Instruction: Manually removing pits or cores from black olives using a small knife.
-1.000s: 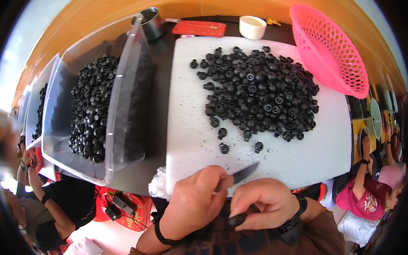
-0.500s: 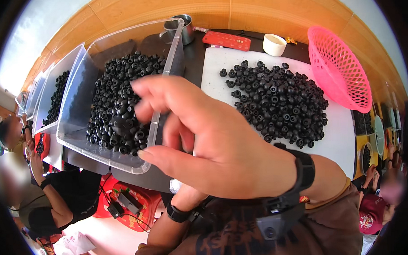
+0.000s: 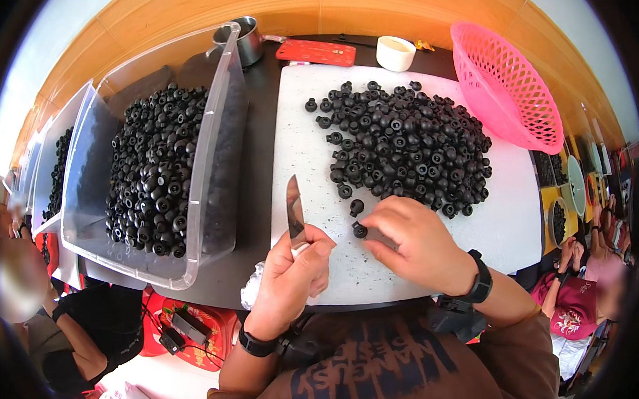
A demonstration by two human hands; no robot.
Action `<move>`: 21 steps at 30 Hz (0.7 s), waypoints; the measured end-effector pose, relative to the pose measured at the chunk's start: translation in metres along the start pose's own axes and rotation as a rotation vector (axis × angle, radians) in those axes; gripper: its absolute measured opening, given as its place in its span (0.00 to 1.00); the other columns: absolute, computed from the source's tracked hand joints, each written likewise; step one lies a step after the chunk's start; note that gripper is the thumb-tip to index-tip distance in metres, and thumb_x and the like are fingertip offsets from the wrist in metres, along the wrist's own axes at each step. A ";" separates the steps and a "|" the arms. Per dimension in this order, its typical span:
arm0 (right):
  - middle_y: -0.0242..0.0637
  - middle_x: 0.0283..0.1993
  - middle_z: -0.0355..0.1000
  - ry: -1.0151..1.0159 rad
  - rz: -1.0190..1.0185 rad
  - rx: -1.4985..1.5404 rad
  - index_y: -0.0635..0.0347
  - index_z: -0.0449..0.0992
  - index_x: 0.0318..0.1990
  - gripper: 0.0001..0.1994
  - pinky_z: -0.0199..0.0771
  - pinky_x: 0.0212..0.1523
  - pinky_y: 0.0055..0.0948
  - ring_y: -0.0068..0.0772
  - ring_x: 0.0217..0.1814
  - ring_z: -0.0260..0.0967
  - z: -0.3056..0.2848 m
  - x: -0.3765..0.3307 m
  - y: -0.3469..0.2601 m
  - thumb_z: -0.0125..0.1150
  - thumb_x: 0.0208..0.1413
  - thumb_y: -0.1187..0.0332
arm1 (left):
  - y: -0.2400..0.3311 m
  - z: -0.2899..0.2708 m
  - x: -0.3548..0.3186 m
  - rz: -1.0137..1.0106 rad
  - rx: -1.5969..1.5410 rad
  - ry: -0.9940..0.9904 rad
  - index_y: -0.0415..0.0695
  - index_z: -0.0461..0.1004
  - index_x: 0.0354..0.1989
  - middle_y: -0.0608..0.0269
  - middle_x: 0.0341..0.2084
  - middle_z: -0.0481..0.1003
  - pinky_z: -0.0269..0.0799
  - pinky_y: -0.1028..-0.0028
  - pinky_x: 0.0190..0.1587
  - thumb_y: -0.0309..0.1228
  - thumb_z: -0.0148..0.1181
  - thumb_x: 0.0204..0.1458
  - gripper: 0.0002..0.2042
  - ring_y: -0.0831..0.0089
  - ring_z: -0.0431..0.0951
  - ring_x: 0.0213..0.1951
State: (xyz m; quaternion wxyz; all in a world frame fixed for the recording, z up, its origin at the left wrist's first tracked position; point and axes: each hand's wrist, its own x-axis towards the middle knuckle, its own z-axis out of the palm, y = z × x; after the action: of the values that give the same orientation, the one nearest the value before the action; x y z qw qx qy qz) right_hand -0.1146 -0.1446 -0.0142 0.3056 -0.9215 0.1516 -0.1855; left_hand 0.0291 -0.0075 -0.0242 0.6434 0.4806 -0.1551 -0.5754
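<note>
My left hand is closed around the pale handle of a small knife, its blade pointing up and away over the left edge of the white board. At the front of a heap of small black ball-shaped pieces with short necks and holes, my right hand has its thumb and forefinger apart. One loose black piece lies right at those fingertips; whether they touch it I cannot tell. Left of the board, a clear plastic bin holds many similar black pieces.
A pink mesh basket leans at the board's far right corner. Behind the board are a white cup, a red flat box and a metal mug. Crumpled white material lies by my left wrist. Other people work at both sides.
My right hand has moved from above the bin to the front of the heap on the board. My left hand and the knife, hidden before, now show. The whole view has shifted.
</note>
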 end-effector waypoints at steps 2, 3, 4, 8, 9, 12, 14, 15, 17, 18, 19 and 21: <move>0.38 0.32 0.66 -0.015 -0.061 -0.078 0.62 0.71 0.35 0.12 0.65 0.31 0.32 0.37 0.31 0.65 0.003 -0.002 0.001 0.62 0.40 0.73 | -0.001 0.001 -0.001 0.035 0.001 0.012 0.40 0.63 0.32 0.71 0.12 0.56 0.48 0.81 0.15 0.29 0.47 0.54 0.05 0.83 0.52 0.13; 0.37 0.32 0.66 -0.019 -0.080 -0.142 0.62 0.71 0.35 0.13 0.65 0.32 0.33 0.38 0.32 0.65 0.005 -0.001 -0.001 0.62 0.40 0.72 | -0.002 0.003 -0.001 0.038 0.013 0.029 0.40 0.64 0.33 0.71 0.12 0.56 0.48 0.81 0.15 0.29 0.47 0.54 0.05 0.83 0.52 0.12; 0.37 0.31 0.66 -0.023 -0.102 -0.204 0.62 0.71 0.36 0.13 0.65 0.33 0.34 0.39 0.33 0.65 0.007 0.000 -0.001 0.63 0.40 0.71 | -0.003 0.003 -0.001 0.038 0.017 0.032 0.40 0.64 0.33 0.71 0.12 0.56 0.48 0.81 0.15 0.29 0.47 0.54 0.05 0.83 0.52 0.12; 0.37 0.33 0.67 -0.041 -0.142 -0.204 0.62 0.71 0.37 0.13 0.65 0.32 0.33 0.39 0.32 0.66 0.008 -0.001 0.001 0.62 0.40 0.72 | -0.004 0.005 -0.004 0.070 0.037 0.054 0.39 0.64 0.33 0.72 0.12 0.56 0.48 0.81 0.15 0.29 0.46 0.54 0.05 0.83 0.52 0.12; 0.38 0.33 0.67 -0.015 -0.109 -0.088 0.62 0.70 0.36 0.11 0.66 0.33 0.33 0.39 0.33 0.66 0.006 -0.002 -0.003 0.60 0.43 0.71 | -0.004 0.006 -0.005 0.070 0.050 0.071 0.39 0.64 0.33 0.72 0.12 0.56 0.48 0.81 0.15 0.29 0.46 0.54 0.06 0.83 0.52 0.12; 0.39 0.34 0.68 -0.046 0.023 0.201 0.62 0.70 0.36 0.09 0.67 0.31 0.31 0.38 0.33 0.67 -0.003 -0.006 -0.014 0.57 0.45 0.72 | -0.005 0.008 -0.006 0.062 0.092 0.005 0.39 0.63 0.34 0.71 0.12 0.56 0.48 0.81 0.15 0.31 0.46 0.55 0.07 0.83 0.52 0.12; 0.38 0.34 0.68 -0.098 0.112 0.378 0.63 0.70 0.37 0.10 0.67 0.30 0.29 0.36 0.33 0.68 -0.008 -0.008 -0.023 0.57 0.46 0.73 | -0.002 0.014 -0.010 0.051 0.039 -0.024 0.39 0.64 0.35 0.73 0.13 0.58 0.49 0.82 0.16 0.31 0.47 0.56 0.07 0.85 0.54 0.14; 0.38 0.34 0.68 -0.069 0.108 0.523 0.62 0.70 0.38 0.11 0.67 0.28 0.28 0.34 0.33 0.67 -0.010 -0.009 -0.026 0.57 0.45 0.75 | 0.000 0.017 -0.012 0.045 -0.018 -0.049 0.40 0.65 0.35 0.74 0.15 0.60 0.51 0.83 0.17 0.31 0.48 0.56 0.07 0.86 0.56 0.15; 0.38 0.34 0.68 -0.017 0.024 0.700 0.64 0.71 0.41 0.14 0.66 0.28 0.22 0.25 0.31 0.66 -0.011 -0.009 -0.028 0.59 0.44 0.79 | 0.004 0.021 -0.015 0.053 0.032 -0.069 0.40 0.65 0.35 0.75 0.15 0.60 0.51 0.84 0.18 0.32 0.48 0.56 0.07 0.87 0.56 0.16; 0.38 0.34 0.68 -0.014 0.025 0.700 0.64 0.71 0.41 0.14 0.66 0.28 0.22 0.25 0.31 0.66 -0.013 -0.010 -0.029 0.59 0.44 0.79 | 0.006 0.023 -0.017 0.064 0.080 -0.084 0.40 0.65 0.36 0.75 0.15 0.60 0.51 0.84 0.18 0.32 0.49 0.56 0.08 0.87 0.56 0.17; 0.37 0.35 0.67 -0.032 0.044 0.740 0.64 0.71 0.42 0.14 0.66 0.29 0.21 0.24 0.31 0.66 -0.014 -0.010 -0.029 0.58 0.44 0.80 | 0.008 0.024 -0.019 0.057 0.050 -0.086 0.40 0.66 0.36 0.75 0.17 0.61 0.52 0.85 0.20 0.31 0.51 0.55 0.08 0.88 0.58 0.18; 0.37 0.36 0.67 -0.051 0.061 0.780 0.65 0.71 0.42 0.14 0.66 0.31 0.20 0.23 0.31 0.65 -0.014 -0.012 -0.030 0.58 0.45 0.80 | 0.010 0.026 -0.022 0.067 0.068 -0.080 0.40 0.65 0.36 0.74 0.18 0.62 0.53 0.85 0.21 0.31 0.51 0.55 0.08 0.88 0.59 0.19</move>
State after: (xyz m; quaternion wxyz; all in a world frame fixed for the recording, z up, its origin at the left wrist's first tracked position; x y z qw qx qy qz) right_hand -0.1260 -0.1239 0.0118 0.6421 -0.7353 0.0893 -0.1973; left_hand 0.0092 -0.0005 0.0038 0.6390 0.4732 -0.2161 -0.5667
